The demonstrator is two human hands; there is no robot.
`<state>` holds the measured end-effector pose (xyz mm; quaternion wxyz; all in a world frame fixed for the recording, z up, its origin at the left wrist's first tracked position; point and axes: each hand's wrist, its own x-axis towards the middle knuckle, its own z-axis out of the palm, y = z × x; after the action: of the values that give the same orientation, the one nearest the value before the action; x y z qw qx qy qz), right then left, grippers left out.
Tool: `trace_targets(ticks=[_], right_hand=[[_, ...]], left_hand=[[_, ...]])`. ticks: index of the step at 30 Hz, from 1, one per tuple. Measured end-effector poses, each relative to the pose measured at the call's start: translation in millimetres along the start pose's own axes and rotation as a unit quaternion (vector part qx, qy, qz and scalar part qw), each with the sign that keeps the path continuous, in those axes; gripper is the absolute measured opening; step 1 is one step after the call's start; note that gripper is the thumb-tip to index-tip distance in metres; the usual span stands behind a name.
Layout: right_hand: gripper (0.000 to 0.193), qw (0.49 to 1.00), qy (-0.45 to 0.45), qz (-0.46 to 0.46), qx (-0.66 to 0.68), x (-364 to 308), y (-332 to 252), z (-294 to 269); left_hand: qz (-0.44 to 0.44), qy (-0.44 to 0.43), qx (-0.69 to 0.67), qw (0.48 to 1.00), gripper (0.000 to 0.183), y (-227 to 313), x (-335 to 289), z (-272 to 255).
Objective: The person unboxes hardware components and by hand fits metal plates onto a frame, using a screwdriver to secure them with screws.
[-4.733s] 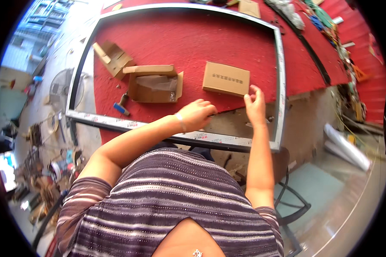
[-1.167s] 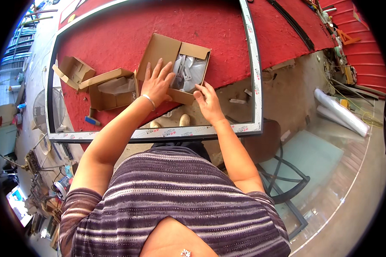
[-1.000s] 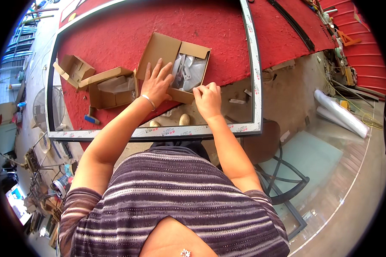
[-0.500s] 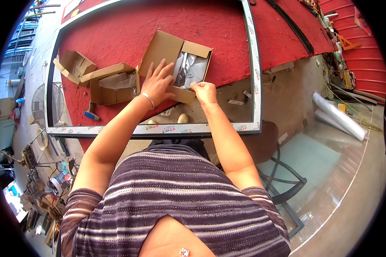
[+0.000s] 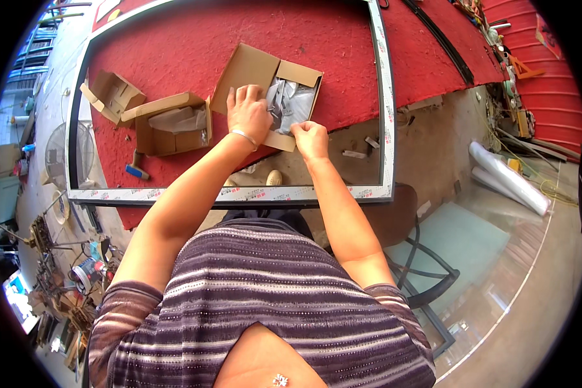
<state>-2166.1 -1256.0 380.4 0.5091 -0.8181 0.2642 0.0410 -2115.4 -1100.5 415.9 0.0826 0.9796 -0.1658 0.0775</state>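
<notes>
An open cardboard box (image 5: 246, 68) lies on the red covering, with clear plastic bags (image 5: 299, 102) of grey metal parts inside. My left hand (image 5: 249, 118), a bracelet at its wrist, is over the box's left inner side. Its fingers are bent and closed; what they hold, if anything, is hidden. At the near right corner my right hand (image 5: 312, 140) pinches the box's edge, close against the plastic. A second open box (image 5: 165, 145) with a plastic bag in it stands to the left, and beyond it an open carton (image 5: 118, 97).
A large dark window frame (image 5: 387, 116) with printed protective film surrounds the boxes. A blue-headed tool (image 5: 137, 171) lies at its near left. On the right are a chair (image 5: 433, 291), a glass sheet (image 5: 462, 242) and plastic-wrapped rolls (image 5: 507, 178); a fan (image 5: 63, 152) stands left.
My left hand has shifted right and its spread fingers have bent inward over the box. My right hand stays at the box's near corner, moved only slightly.
</notes>
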Motion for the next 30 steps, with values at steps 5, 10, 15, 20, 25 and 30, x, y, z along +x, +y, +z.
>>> trace_targets(ticks=[5,10,15,20,25,30], right_hand=[[0.029,0.999,-0.022,0.015,-0.031,-4.2,-6.8,-7.1],[0.032,0.975,-0.100,0.033,-0.197,2.5,-31.3,-15.9],[0.024,0.889,-0.221,0.297,0.270,20.9,-22.7,-12.5],[0.019,0.927,-0.151,0.298,0.173,5.1,-43.1,13.3],[0.016,0.941,-0.079,0.257,0.206,4.4,-27.3,14.3],[0.009,0.938,-0.091,0.222,0.251,-4.9,-48.8,-7.3]], left_hand=[[-0.064,-0.020,-0.239,0.969,0.018,-19.6,2.4,-9.1],[-0.049,-0.044,-0.252,0.966,0.019,-26.2,2.4,-9.6],[-0.031,-0.020,-0.242,0.970,0.016,-25.4,-2.3,-3.3],[0.006,-0.030,-0.197,0.980,0.012,-21.7,-15.7,-3.5],[0.077,-0.056,-0.136,0.986,0.017,-25.3,-29.7,-7.4],[0.081,-0.095,-0.091,0.988,0.022,-21.1,-33.2,-11.6]])
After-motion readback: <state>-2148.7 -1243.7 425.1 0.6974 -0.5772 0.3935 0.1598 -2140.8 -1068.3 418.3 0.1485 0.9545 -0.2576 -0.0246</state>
